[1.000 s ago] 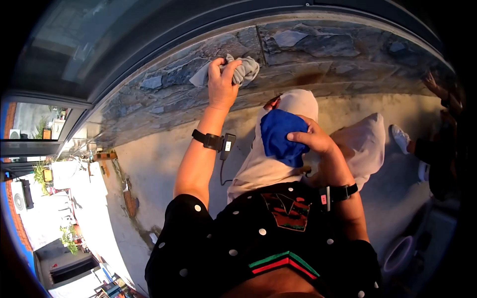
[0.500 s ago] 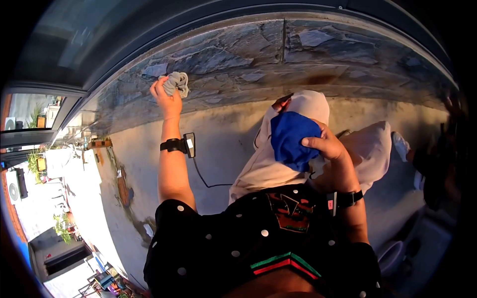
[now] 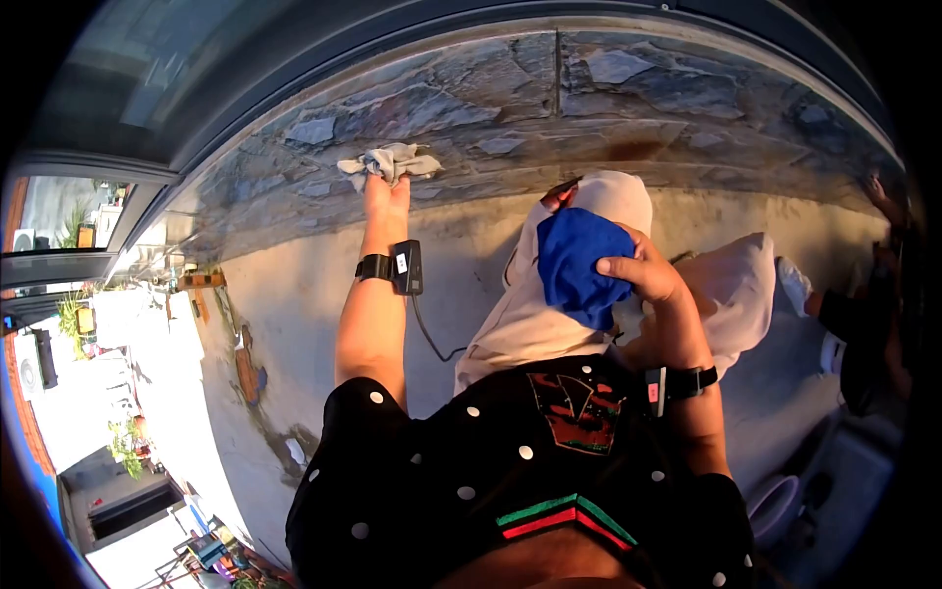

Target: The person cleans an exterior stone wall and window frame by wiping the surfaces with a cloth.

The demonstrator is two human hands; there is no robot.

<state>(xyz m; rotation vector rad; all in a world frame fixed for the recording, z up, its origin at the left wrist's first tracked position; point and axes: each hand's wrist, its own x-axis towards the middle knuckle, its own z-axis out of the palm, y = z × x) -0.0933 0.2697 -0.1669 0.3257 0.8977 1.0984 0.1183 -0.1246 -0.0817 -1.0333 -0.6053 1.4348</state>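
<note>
A crumpled grey cloth (image 3: 392,162) lies against the stone-patterned wall facing (image 3: 471,108), left of centre. My left hand (image 3: 387,196) is under and behind it, gripping it, with most fingers hidden by the cloth. Over my light-coloured trouser leg, my right hand (image 3: 643,267) holds a bunched blue cloth (image 3: 586,267), thumb on top and the other fingers mostly behind it. Black straps with small devices circle both my wrists, and a cable hangs from the left one.
Window glass and its dark frame (image 3: 186,98) rise above the stone facing. At the far right another person's white shoe (image 3: 793,285) and dark clothing show, near a pale basin (image 3: 773,503). Potted plants (image 3: 126,447) stand at the left.
Over the last second my left hand and the grey cloth moved left along the stone, then partly back right, and the cloth is now more spread out. The blue cloth stays in my right hand.
</note>
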